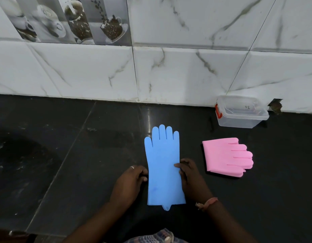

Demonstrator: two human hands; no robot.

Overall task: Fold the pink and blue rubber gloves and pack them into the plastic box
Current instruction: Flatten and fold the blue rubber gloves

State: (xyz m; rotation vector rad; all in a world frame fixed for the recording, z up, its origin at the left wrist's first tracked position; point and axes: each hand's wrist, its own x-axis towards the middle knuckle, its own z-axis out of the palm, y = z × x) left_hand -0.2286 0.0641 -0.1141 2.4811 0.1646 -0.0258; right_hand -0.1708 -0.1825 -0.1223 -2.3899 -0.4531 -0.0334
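Now folding blue glove [163,165], flat mid-counter: left hand [129,181] and right hand [190,176] pinch its side edges. Pink glove [225,156] lies folded; next, likely cuff over fingers.

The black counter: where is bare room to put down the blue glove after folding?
Bare counter lies left of the blue glove, and between it and the wall. On the right, the pink gloves and plastic box crowd it.
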